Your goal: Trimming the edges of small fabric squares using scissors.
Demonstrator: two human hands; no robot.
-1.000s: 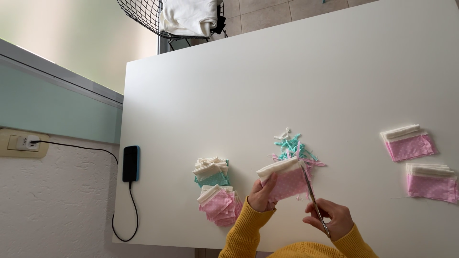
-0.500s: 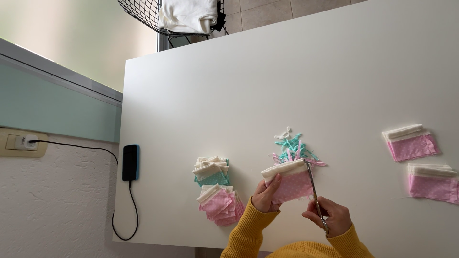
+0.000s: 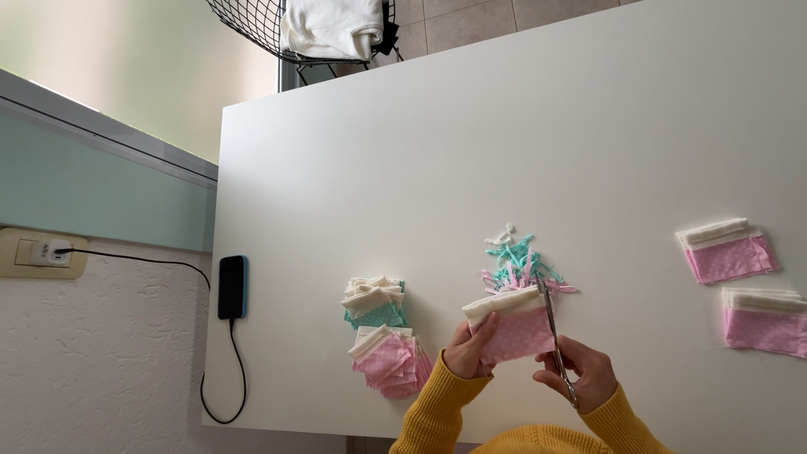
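My left hand holds a pink dotted fabric piece with a cream strip on top just above the white table. My right hand grips a pair of scissors, whose blades run up along the piece's right edge. Right behind the fabric lies a small heap of teal, pink and white offcuts. Both my sleeves are mustard yellow.
Left of my hands lie a teal-and-cream stack and a pink-and-cream stack. Two more pink-and-cream stacks sit at the right. A phone on a cable lies at the table's left edge. A wire chair holds white cloth.
The fabric piece and both hands have shifted slightly to the right, and the scissors have crept up along the piece's right edge.
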